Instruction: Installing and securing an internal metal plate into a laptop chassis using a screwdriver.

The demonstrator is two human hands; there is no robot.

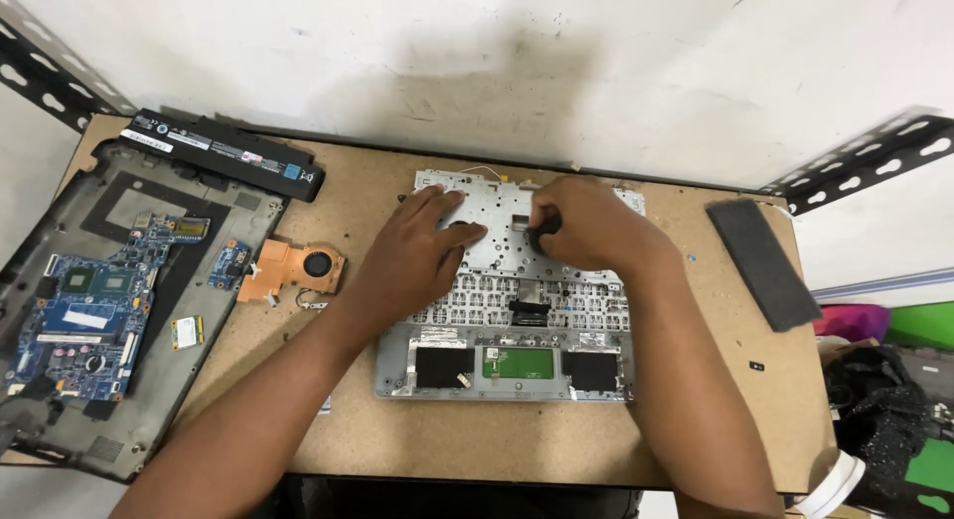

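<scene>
At the table's centre, a left hand [422, 246] rests flat and unclenched on an upturned laptop palmrest [507, 291], while the right hand [586, 226] pinches a small dark tool [545, 224] against its metal plate.

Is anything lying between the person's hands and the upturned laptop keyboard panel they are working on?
Nothing visible does. The left hand rests flat on the keyboard panel, and the right hand presses a small dark tool onto it. The copper fan lies apart, to the left.

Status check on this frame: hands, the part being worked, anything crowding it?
Left hand flat on the upturned laptop palmrest. Right hand gripping a small dark tool on it. Copper fan heatsink lies apart, left.
</scene>
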